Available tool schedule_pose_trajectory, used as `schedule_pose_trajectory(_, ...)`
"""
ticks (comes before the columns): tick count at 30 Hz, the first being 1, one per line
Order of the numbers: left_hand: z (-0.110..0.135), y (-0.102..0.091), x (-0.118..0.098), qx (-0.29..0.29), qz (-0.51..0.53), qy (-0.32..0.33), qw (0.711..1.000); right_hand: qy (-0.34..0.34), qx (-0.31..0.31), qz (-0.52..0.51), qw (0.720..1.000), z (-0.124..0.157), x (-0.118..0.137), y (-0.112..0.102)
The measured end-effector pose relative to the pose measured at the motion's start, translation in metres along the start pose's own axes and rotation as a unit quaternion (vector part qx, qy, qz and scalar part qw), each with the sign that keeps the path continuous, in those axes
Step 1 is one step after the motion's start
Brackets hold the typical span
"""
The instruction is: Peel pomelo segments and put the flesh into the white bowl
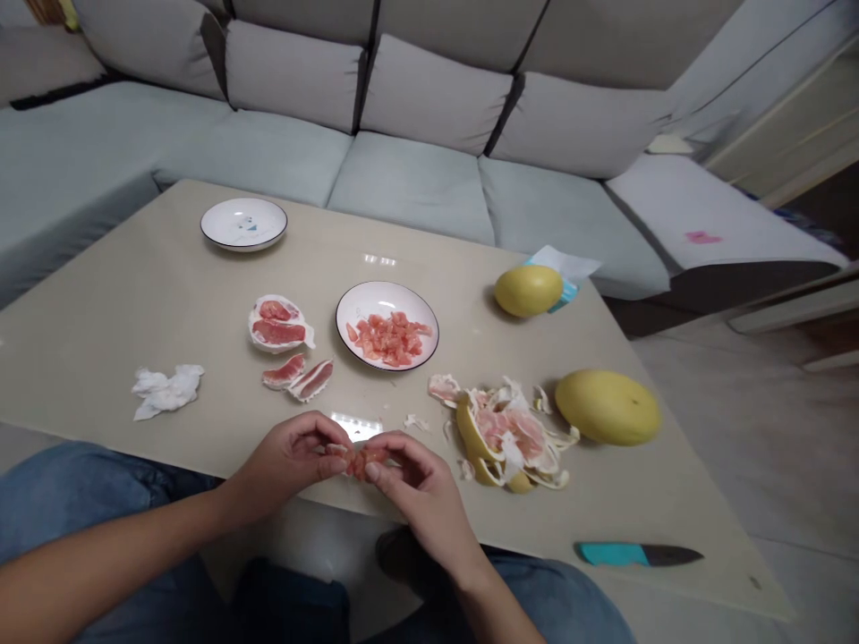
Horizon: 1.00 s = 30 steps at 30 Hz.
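Note:
Between my two hands, just over the table's near edge, is a piece of red pomelo flesh (359, 461). My left hand (292, 461) pinches its left end, where a bit of pale membrane shows. My right hand (422, 483) pinches the right end with thumb and fingers. Beyond them, a white plate (352, 309) with a dark rim holds a heap of torn pomelo flesh. To its left sit a partly peeled pomelo chunk (278, 326) and two loose pomelo segments (301, 376). A heap of pomelo peel (473, 443) and membrane lies right of my hands.
Two whole yellow pomelos (608, 407) (529, 291) sit on the right, the farther beside a tissue pack (564, 268). A knife (637, 555) with a turquoise handle lies near the front right edge. Crumpled tissue (167, 391) and another plate (221, 224) are left. A sofa (409, 183) stands behind.

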<state>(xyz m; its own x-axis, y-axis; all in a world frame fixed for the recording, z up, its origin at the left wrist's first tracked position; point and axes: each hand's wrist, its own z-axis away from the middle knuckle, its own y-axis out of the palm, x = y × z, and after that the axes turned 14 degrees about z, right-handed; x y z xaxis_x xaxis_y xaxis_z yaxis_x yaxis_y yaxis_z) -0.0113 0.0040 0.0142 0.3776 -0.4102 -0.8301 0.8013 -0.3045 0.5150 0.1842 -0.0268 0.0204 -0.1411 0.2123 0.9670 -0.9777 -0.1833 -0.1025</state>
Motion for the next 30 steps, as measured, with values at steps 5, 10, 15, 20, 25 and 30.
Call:
schedule_pose_trajectory(5, -0.0020, 0.0012, -0.0054, -0.020, 0.026, -0.010, 0.999, 0.005, -0.013, -0.024, 1.000, -0.0003, -0.0012, -0.0027)
schedule_pose_trajectory(10, -0.0023, -0.0001, -0.0037, -0.014, 0.059, -0.031, 0.998, 0.009, -0.037, -0.037, 0.999, 0.0002, 0.0001, -0.0017)
schedule_pose_trajectory(15, -0.0011, -0.0012, -0.0015, -0.004, 0.077, -0.035, 0.996, 0.021, -0.044, -0.058, 0.997, -0.0003, -0.0012, -0.0002)
schedule_pose_trajectory(20, -0.0010, -0.0022, -0.0005, 0.023, 0.108, -0.036, 0.993, 0.040, -0.029, -0.148, 0.988, -0.0010, -0.0073, 0.0032)
schedule_pose_trajectory(25, -0.0013, -0.0011, -0.0019, 0.024, 0.136, -0.048, 0.989, 0.080, -0.004, -0.223, 0.972, -0.0019, -0.0093, 0.0053)
schedule_pose_trajectory(30, -0.0015, 0.0022, -0.0057, 0.009, 0.162, -0.054, 0.985, 0.116, -0.010, -0.242, 0.963, -0.0016, -0.0083, 0.0060)
